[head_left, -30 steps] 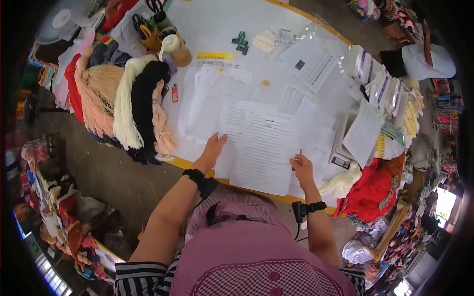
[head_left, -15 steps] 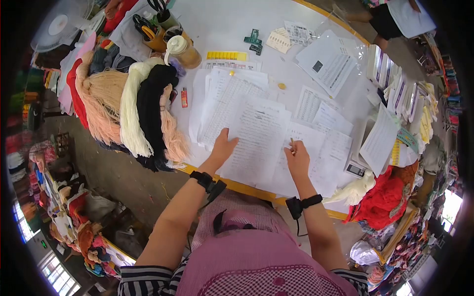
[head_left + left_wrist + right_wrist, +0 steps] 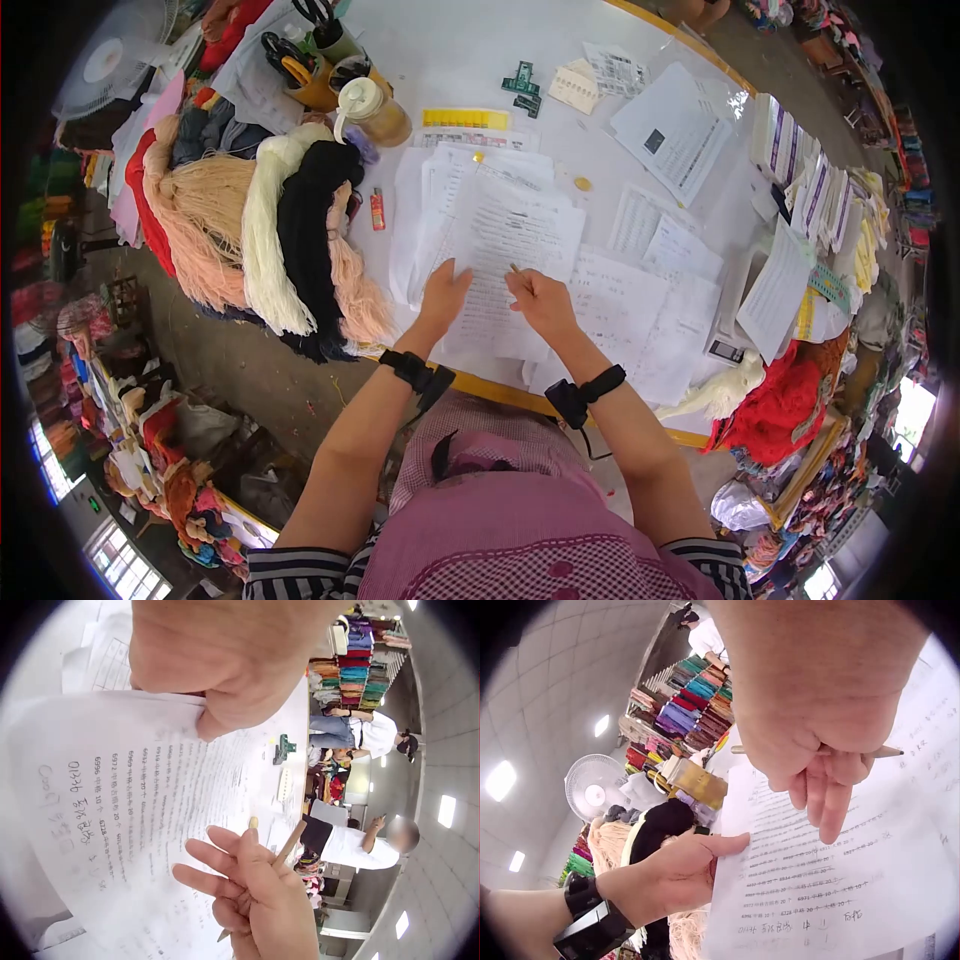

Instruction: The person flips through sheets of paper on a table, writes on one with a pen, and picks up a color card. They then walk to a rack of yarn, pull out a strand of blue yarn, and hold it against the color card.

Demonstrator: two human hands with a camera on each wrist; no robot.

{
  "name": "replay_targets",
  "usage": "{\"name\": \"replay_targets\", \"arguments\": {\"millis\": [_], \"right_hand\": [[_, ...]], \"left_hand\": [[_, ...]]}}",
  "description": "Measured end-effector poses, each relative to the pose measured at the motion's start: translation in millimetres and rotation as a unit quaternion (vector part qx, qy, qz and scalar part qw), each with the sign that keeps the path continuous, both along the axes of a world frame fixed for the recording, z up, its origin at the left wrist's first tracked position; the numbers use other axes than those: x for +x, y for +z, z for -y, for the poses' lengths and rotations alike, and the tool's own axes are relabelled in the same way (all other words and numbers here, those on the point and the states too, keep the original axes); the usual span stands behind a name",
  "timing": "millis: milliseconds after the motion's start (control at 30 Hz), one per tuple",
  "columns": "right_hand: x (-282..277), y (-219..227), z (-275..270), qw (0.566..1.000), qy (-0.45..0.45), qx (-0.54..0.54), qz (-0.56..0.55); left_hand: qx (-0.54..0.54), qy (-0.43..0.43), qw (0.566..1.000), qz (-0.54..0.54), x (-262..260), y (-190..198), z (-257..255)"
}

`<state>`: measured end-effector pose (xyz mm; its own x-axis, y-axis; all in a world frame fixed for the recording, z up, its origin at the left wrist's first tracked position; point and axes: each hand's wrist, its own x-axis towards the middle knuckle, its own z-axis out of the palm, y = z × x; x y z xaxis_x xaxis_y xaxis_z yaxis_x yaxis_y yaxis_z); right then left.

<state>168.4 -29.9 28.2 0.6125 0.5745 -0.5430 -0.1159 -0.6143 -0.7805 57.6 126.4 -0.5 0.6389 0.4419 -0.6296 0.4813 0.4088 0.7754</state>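
Observation:
A printed sheet (image 3: pixel 530 222) with many struck-through lines and some handwriting lies over other papers at the table's front. My left hand (image 3: pixel 444 298) grips its left edge, thumb on top and fingers underneath. My right hand (image 3: pixel 543 303) is over the sheet's right part, close to the left one. A pencil (image 3: pixel 291 844) is held across that hand, its tip (image 3: pixel 889 752) sticking out at one side in the right wrist view. Some right fingers (image 3: pixel 829 810) reach out straight over the printed lines.
Yarn hanks (image 3: pixel 270 240) hang over the table's left edge, beside a lidded jar (image 3: pixel 375 112) and a red lighter (image 3: pixel 377 210). More papers (image 3: pixel 625 300) spread to the right, near a scale (image 3: pixel 725 351) and red yarn (image 3: pixel 775 410). A person in white (image 3: pixel 364 844) stands across the table.
The right hand has left the sheet's right side and come left over it, toward the left hand. The sheet has shifted left, baring handwritten papers on its right.

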Motion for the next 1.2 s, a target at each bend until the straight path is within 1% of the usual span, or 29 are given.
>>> {"name": "replay_targets", "arguments": {"millis": [33,67,100,133,167,233,267,300,333,400,467,533,567,600,633,667,700,733,800,833,867,933,967,1000,1033,1100,1133,1167,1200], "right_hand": [[-4.5,-3.8,-7.2,0.998,-0.024,0.031,0.04],[-6.2,-7.2,-13.1,0.994,-0.046,0.063,0.079],[-5.0,-4.1,-18.7,0.994,-0.04,0.065,0.078],[-3.1,-0.5,-22.6,0.992,-0.034,-0.007,0.12],[-0.8,3.1,-26.3,0.983,-0.027,-0.079,0.163],[4.5,-3.7,-21.3,0.98,-0.021,-0.084,0.18],[9.0,-8.6,-17.4,0.976,-0.021,-0.091,0.198],[13.6,-3.5,-18.3,0.975,-0.006,-0.086,0.206],[13.7,1.8,-19.2,0.975,-0.002,-0.087,0.207],[17.2,23.5,-19.9,0.977,-0.038,-0.037,0.204],[22.6,46.9,-26.3,0.979,-0.024,-0.038,0.197],[22.0,41.0,-25.6,0.982,-0.009,-0.038,0.187],[21.0,22.3,-21.4,0.96,0.021,0.011,0.28],[20.5,11.7,-19.0,0.926,0.05,0.061,0.369],[18.8,13.7,-21.4,0.926,0.051,0.061,0.369],[15.8,15.0,-24.4,0.953,0.025,0.039,0.3],[14.1,16.2,-26.8,0.973,-0.001,0.016,0.229],[14.8,15.3,-27.5,0.973,0.0,0.016,0.229],[19.5,12.9,-28.3,0.966,0.042,-0.094,0.236],[22.0,11.9,-27.9,0.966,0.043,-0.093,0.237],[23.4,11.7,-25.6,0.964,0.036,-0.1,0.245],[20.9,16.7,-24.3,0.961,0.032,-0.111,0.253],[19.0,21.8,-25.4,0.966,0.003,-0.047,0.254],[18.9,28.8,-29.4,0.967,-0.026,0.019,0.253],[19.7,36.6,-34.0,0.967,-0.024,0.019,0.254],[20.0,48.2,-39.7,0.97,-0.027,0.052,0.236],[20.9,33.7,-34.9,0.97,-0.025,0.051,0.235],[22.5,9.4,-27.6,0.959,0.005,0.075,0.274],[22.8,8.2,-31.1,0.944,0.035,0.099,0.312]], "left_hand": [[0.162,-0.108,0.979,-0.058,3.5,9.1,4.3],[0.318,-0.21,0.917,-0.117,5.0,17.2,8.0],[0.26,-0.239,0.934,0.047,1.9,23.4,11.6],[0.248,-0.254,0.932,0.071,3.6,35.1,18.8],[0.251,-0.236,0.933,0.106,4.1,31.5,11.5],[0.256,-0.213,0.932,0.141,9.9,22.0,-7.6],[0.414,-0.157,0.891,0.104,13.9,17.9,-16.6],[0.557,-0.097,0.822,0.062,14.1,10.2,-22.5],[0.556,-0.093,0.824,0.06,13.0,2.7,-26.6],[0.524,-0.069,0.844,-0.096,10.8,-11.7,-34.4],[0.5,-0.095,0.852,-0.119,8.3,-13.4,-40.1],[0.471,-0.213,0.842,-0.152,6.7,-10.3,-43.0],[0.471,-0.211,0.843,-0.152,6.0,-9.8,-38.6],[0.471,-0.145,0.867,-0.066,4.2,-11.8,-27.6],[0.466,-0.078,0.881,0.02,4.2,-6.4,-17.2],[0.466,-0.078,0.881,0.02,2.3,-0.4,-6.6],[0.443,-0.144,0.883,0.063,3.5,21.4,2.2],[0.418,-0.209,0.878,0.106,3.8,32.6,5.7],[0.435,-0.179,0.869,0.155,3.6,29.5,3.4],[0.451,-0.15,0.855,0.206,3.1,23.0,1.6],[0.474,-0.07,0.861,0.171,8.9,5.2,-8.6],[0.602,-0.03,0.798,0.009,24.1,3.2,-35.4],[0.601,-0.028,0.799,0.007,26.9,-1.1,-42.8],[0.538,-0.045,0.839,-0.063,28.5,-9.9,-48.9],[0.47,-0.062,0.871,-0.132,29.7,-12.1,-53.0],[0.501,-0.086,0.851,-0.131,28.2,-10.5,-56.7],[0.531,-0.112,0.83,-0.129,27.0,-9.1,-56.9],[0.531,-0.113,0.83,-0.13,25.5,-6.8,-56.3],[0.561,-0.097,0.814,-0.117,22.6,-4.6,-55.1]]}}
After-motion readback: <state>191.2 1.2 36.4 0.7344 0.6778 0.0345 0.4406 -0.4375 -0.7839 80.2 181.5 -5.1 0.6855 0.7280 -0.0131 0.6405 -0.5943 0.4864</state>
